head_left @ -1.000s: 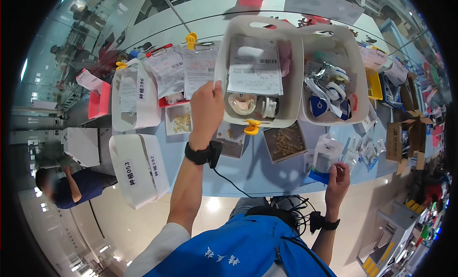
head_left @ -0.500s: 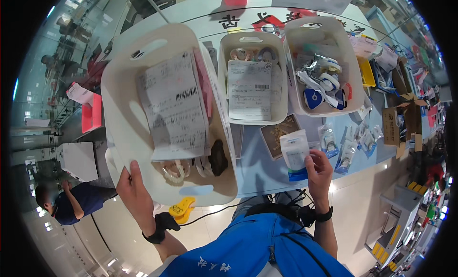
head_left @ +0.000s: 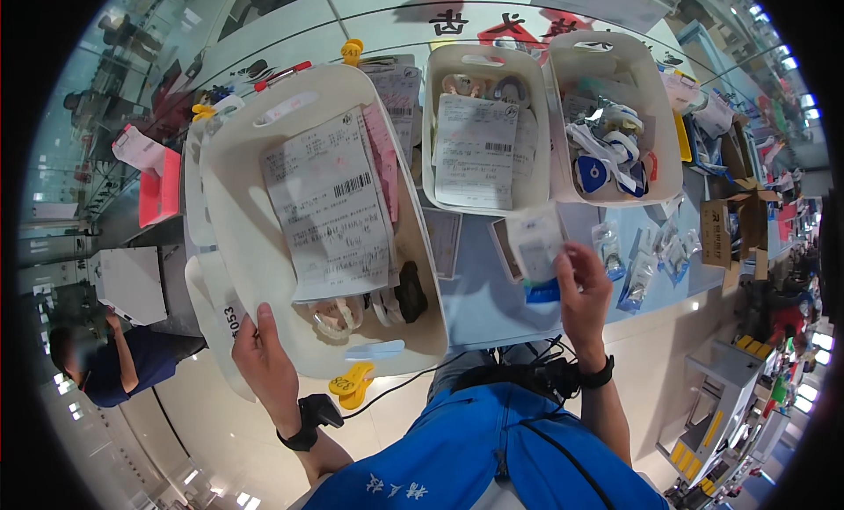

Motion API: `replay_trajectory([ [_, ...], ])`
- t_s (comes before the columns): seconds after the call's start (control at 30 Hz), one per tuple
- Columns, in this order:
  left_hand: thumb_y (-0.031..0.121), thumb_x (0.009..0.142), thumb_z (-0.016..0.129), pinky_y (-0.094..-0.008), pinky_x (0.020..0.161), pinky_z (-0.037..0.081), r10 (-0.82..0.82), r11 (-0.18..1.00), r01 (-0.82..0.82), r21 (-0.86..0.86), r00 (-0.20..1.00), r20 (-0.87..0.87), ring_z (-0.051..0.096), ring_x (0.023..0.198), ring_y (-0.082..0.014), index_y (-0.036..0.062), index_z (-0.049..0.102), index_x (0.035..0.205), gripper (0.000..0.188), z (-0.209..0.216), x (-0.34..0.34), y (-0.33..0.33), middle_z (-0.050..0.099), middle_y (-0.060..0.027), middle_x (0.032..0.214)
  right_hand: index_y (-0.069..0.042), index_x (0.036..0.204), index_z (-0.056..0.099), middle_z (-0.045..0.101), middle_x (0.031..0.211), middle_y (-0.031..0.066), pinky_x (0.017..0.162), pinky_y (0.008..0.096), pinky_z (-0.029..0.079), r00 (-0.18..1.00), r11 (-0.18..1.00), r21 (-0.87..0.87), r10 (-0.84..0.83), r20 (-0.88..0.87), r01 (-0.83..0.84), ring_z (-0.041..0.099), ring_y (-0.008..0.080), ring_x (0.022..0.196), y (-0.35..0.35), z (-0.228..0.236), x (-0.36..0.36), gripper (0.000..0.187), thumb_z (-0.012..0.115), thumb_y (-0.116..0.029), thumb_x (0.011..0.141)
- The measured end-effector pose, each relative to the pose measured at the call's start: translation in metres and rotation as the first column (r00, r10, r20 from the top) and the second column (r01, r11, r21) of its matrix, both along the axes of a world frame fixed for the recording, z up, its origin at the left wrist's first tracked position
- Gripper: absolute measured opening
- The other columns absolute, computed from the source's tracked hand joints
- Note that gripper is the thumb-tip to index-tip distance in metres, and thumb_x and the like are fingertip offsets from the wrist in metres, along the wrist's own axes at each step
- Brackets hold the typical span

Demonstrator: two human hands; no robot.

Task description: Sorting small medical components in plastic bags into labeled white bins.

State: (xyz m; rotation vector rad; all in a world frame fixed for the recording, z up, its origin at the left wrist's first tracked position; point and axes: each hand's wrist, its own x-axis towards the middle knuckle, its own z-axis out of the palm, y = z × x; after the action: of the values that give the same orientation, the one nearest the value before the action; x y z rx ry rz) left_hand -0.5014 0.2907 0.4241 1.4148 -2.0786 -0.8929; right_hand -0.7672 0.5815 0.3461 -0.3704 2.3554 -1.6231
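My left hand grips the near left rim of a large white plastic basket, lifted toward me over the counter. Inside it lie a long printed paper slip, a pink slip, clear dental moulds and a dark lump. A yellow tag hangs from its near edge. My right hand holds a small clear plastic pouch with a white label above the blue counter.
Two more white baskets with slips and blue-white packets stand behind. Small clear bags lie at the right, cardboard boxes beyond. Another white basket sits under the lifted one. A seated person is at the lower left.
The big white basket has been pulled off the counter toward me by my left hand. My right hand has risen with the clear pouch to above the counter.
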Motion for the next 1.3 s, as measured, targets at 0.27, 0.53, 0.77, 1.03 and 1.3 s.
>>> replay_trajectory([
  [0.27,0.024,0.109,0.056,-0.0289,0.054,0.027,0.044,0.999,-0.045,-0.019,0.997,-0.068,0.032,0.061,-0.0076,-0.0033,0.056,0.086,0.036,-0.012,-0.002,0.007,0.042,-0.0001,0.064,0.001,0.117,0.07,0.073,0.105,0.0188,0.075,0.0375,0.057,0.907,0.971,0.241,0.096,-0.411,0.006,0.071,0.0316,0.092,-0.075,0.023,-0.057,0.03,0.07,-0.024,0.099],
  [0.53,0.023,0.109,0.057,-0.0305,0.052,0.025,0.04,0.999,-0.04,0.0,0.999,0.001,0.03,0.059,-0.0079,-0.0024,0.049,0.079,0.04,-0.022,0.019,0.008,0.038,-0.0012,0.062,0.001,0.116,0.067,0.072,0.088,0.0238,0.077,0.0513,0.054,0.931,0.673,0.737,0.223,-0.288,0.067,0.071,0.0416,0.086,-0.066,-0.045,-0.063,0.041,0.063,-0.037,0.1],
  [0.77,0.021,0.109,0.057,-0.0304,0.052,0.025,0.029,0.999,-0.028,0.019,0.999,-0.016,0.03,0.059,-0.0084,-0.0023,0.046,0.077,0.041,-0.035,0.022,0.012,0.037,-0.002,0.062,0.004,0.114,0.065,0.069,0.072,0.0183,0.059,0.0417,0.055,0.94,0.902,0.427,0.197,-0.278,-0.063,0.07,0.0298,0.061,-0.064,-0.076,-0.093,0.032,0.046,-0.019,0.101],
  [1.03,0.021,0.109,0.057,-0.0302,0.051,0.027,0.072,0.996,-0.072,-0.053,0.997,-0.017,0.031,0.059,-0.008,-0.003,0.048,0.078,0.04,-0.039,0.035,0.009,0.039,-0.0024,0.062,0.006,0.115,0.065,0.068,0.077,0.0207,0.076,0.0472,0.053,0.999,0.953,0.3,0.034,0.024,-0.039,0.067,0.0385,0.075,-0.07,-0.021,-0.082,0.034,0.047,-0.021,0.103],
  [1.3,0.02,0.108,0.059,-0.0329,0.051,0.03,0.075,0.995,-0.08,-0.056,0.993,-0.086,0.035,0.056,-0.0105,-0.0034,0.055,0.081,0.036,-0.043,0.021,0.012,0.044,-0.0069,0.061,0.0,0.122,0.065,0.071,0.107,0.028,0.087,0.0553,0.05,0.949,0.84,0.522,0.026,-0.314,0.15,0.066,0.0487,0.104,-0.09,-0.045,-0.096,0.034,0.049,-0.023,0.104],
])
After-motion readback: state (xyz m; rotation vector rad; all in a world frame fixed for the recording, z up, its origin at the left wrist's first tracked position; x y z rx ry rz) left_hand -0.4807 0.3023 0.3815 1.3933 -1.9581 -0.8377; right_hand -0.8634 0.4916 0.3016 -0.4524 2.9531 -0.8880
